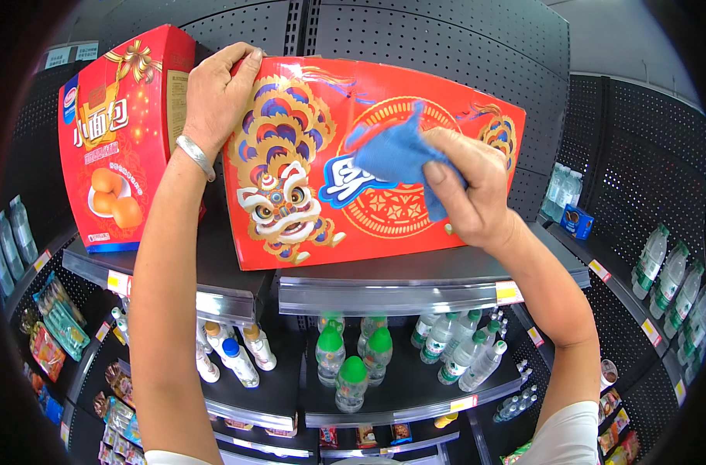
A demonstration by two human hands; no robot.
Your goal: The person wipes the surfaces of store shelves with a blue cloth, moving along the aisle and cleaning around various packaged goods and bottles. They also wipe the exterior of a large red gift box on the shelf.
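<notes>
A large red carton [353,244] printed with a lion-dance figure stands tilted on the top shelf. My left hand [224,96] grips the carton's upper left corner, its thumb lying over the edge. A silver bangle [196,157] circles that wrist. In my right hand [470,185] is a bunched blue cloth [391,150], pinched between thumb and fingers. The cloth lies over the middle of the carton's front, hiding part of the printed white lettering and gold ring. Blur softens the cloth's left edge.
A tall red bread gift box [112,151] stands left of the carton. Clear plastic price rails [382,295] edge the shelf. Green-capped bottles [353,383], white bottles [239,363] and water bottles [437,337] fill the shelf below. Black perforated panels [423,35] rise behind.
</notes>
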